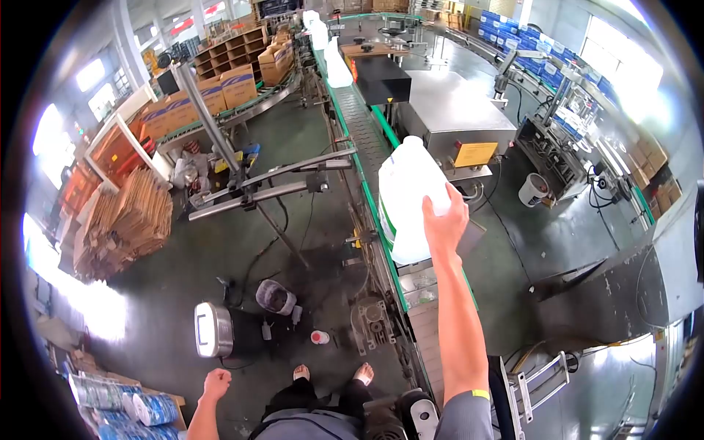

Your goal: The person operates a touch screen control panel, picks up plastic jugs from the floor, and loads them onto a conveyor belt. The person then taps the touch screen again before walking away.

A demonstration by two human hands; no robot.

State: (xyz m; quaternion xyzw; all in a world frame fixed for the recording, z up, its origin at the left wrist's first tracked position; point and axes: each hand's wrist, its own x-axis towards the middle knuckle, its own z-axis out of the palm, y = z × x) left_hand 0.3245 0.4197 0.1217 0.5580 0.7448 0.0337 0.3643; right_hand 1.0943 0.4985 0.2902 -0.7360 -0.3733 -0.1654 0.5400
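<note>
A large white plastic jug point(411, 194) stands on the conveyor belt point(359, 121) in front of me, with a bit of green showing on its left side. My right hand point(446, 216) reaches forward and grips the jug's upper right side, thumb and fingers bent around it. The jug's handle, if it has one, is hidden by glare and my hand. Low on the left, my left hand point(217, 383) hangs beside my body with its fingers curled in and nothing visible in them.
Farther up the belt stands another white jug point(337, 66). A metal post with crossbars point(279, 183) reaches toward the belt from the left. Right of the belt is a steel machine housing point(455, 103). A stool point(213, 330) and small containers stand on the floor by my feet.
</note>
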